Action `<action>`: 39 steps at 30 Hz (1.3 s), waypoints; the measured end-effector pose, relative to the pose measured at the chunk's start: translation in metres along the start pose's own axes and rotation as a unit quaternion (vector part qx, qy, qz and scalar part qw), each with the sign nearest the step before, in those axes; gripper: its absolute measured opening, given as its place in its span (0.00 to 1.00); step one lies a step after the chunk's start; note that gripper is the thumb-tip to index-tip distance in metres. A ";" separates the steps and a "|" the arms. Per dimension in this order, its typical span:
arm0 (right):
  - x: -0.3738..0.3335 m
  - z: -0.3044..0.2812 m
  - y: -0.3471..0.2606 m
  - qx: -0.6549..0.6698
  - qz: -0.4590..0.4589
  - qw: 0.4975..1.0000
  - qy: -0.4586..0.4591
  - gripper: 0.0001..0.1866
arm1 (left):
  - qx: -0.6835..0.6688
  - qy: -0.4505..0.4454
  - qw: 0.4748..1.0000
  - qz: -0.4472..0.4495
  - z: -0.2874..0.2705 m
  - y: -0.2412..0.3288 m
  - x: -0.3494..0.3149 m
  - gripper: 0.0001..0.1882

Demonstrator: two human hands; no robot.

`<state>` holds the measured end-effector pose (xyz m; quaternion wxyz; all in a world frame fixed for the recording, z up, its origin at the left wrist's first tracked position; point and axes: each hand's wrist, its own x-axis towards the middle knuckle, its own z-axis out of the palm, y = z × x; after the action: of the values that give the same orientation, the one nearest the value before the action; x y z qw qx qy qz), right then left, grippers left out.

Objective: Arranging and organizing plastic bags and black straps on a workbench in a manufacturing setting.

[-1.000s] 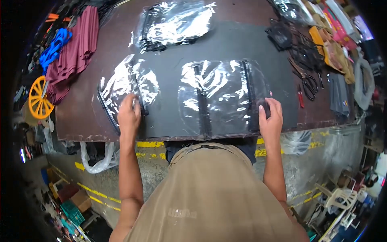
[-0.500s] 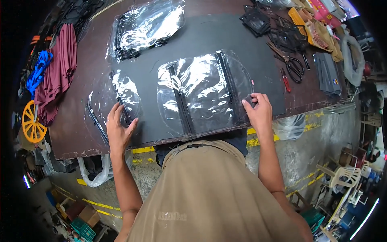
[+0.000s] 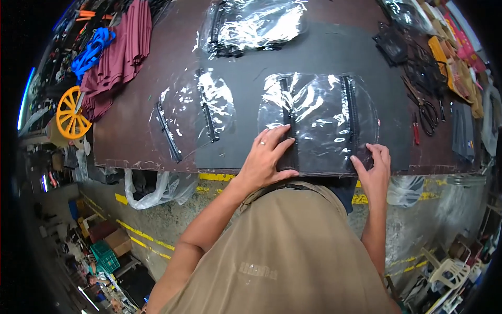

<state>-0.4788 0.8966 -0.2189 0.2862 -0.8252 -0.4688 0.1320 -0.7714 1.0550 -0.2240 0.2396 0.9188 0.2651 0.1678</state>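
A clear plastic panel with two black zipper strips lies flat on the table in front of me. My left hand rests over its lower left part, fingers spread beside and on the left zipper strip. At the panel's lower right edge, near the right zipper strip, is my right hand; its thumb and fingers are apart. To the left lies another clear piece with two shorter black strips, touched by neither hand.
A shiny stack of clear plastic panels sits at the back. Scissors and a red-handled tool lie at the right, near dark grey strips. Maroon fabric, blue cord and an orange wheel are on the left.
My left hand has left the smaller clear piece on the left and moved right onto the larger panel. My right hand stays by that panel's right edge. The whole view has shifted leftward.
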 end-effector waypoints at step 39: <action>0.025 0.010 -0.049 0.233 0.011 0.971 -0.048 0.21 | -0.266 0.150 0.949 -0.082 0.006 0.017 0.088 0.06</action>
<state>-0.5046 0.9408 -0.1966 0.4461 -0.7339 -0.4290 0.2798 -0.6912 1.0898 -0.2038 0.4457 0.7611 0.3183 0.3476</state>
